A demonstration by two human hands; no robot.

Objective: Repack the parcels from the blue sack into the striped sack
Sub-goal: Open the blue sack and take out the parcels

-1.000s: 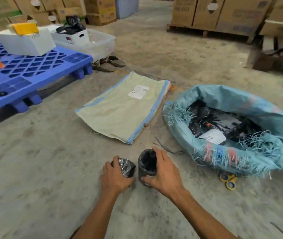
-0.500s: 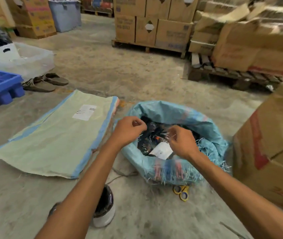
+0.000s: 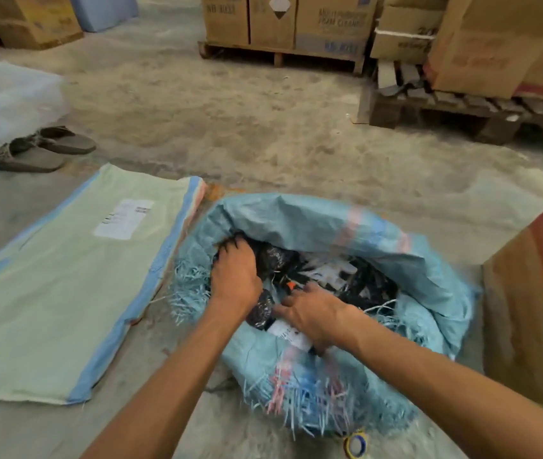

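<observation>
The blue sack (image 3: 346, 223) lies open on the floor, its frayed rim rolled down, with several black wrapped parcels (image 3: 363, 286) inside. My left hand (image 3: 235, 276) reaches into the sack's left side, fingers curled down around a black parcel (image 3: 271, 258). Just right of it, my right hand (image 3: 316, 313) rests with fingers spread on the parcels, over one with a white label (image 3: 288, 332). The pale green striped sack (image 3: 65, 293) with blue edges lies flat and closed to the left of the blue sack.
Yellow-handled scissors (image 3: 354, 445) lie at the sack's near edge. A large cardboard box (image 3: 535, 293) stands close on the right. A pair of slippers (image 3: 41, 149) sits at the far left. Pallets with cartons (image 3: 283, 24) line the back.
My hands let go of two black parcels on the floor, moved over the blue sack, and now both are down among its parcels. My view has shifted right and closer.
</observation>
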